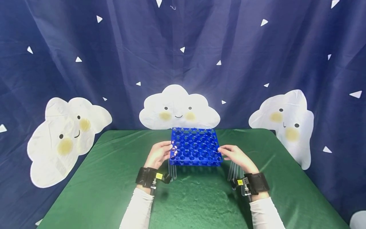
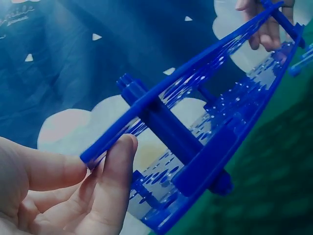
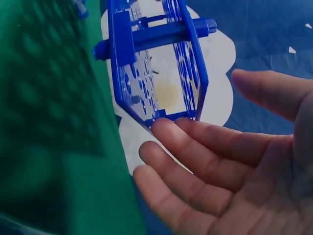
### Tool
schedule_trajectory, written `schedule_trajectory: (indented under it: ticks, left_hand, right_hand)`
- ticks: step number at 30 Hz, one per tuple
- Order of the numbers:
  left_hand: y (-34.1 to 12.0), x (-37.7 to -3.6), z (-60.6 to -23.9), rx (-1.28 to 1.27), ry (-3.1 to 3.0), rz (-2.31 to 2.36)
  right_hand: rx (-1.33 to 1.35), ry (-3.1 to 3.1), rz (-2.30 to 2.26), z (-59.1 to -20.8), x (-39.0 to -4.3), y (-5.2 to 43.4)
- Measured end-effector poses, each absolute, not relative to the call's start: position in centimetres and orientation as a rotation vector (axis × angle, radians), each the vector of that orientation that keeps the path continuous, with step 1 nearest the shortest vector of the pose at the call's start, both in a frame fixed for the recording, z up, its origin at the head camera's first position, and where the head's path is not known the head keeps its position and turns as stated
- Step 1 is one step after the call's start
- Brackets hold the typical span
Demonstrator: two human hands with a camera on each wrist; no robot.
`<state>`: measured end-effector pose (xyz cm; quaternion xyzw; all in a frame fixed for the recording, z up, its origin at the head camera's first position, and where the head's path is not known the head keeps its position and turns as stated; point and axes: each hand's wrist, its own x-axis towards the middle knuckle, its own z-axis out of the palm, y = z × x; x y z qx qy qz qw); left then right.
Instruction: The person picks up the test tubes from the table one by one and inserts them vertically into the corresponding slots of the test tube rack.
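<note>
The left hand (image 1: 158,155), at about nine o'clock of the blue translucent plastic test-tube rack with rows of round holes (image 1: 195,147), hides that rack's left edge in the head view. The left-wrist view shows the grip: its thumb (image 2: 44,169) lies on top of the upper plate's corner and a finger (image 2: 113,183) presses up from below, so the fingers pinch the rack there; the remaining fingers are cut off by the frame.

The rack sits at the middle of the green cloth-covered desk (image 1: 114,190), toward its far edge, held up off the cloth between the two hands. Beneath the wrists lie clear glass tubes (image 1: 173,173), partly covered by the black wrist straps (image 1: 147,176) and hard to count.

At three o'clock of the rack is the right hand (image 1: 235,157). In the right-wrist view its fingers (image 3: 205,159) are straight and loose, palm up, one fingertip touching the rack's lower corner, the thumb apart above it; nothing is clasped. Both forearms wear white sleeves (image 1: 138,210) and reach forward from the near edge.
</note>
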<state>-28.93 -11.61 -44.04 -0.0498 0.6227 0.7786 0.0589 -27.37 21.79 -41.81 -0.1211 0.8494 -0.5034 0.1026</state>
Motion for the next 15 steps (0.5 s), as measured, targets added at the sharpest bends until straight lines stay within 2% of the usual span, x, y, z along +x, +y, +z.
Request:
schedule_trajectory:
  ticks: [15]
  left_hand:
    - [-10.1,-29.3,-46.7,-0.138,2.107,2.027]
  right_hand:
    - [-0.138,2.579,-1.26,-43.1,-27.7,22.5]
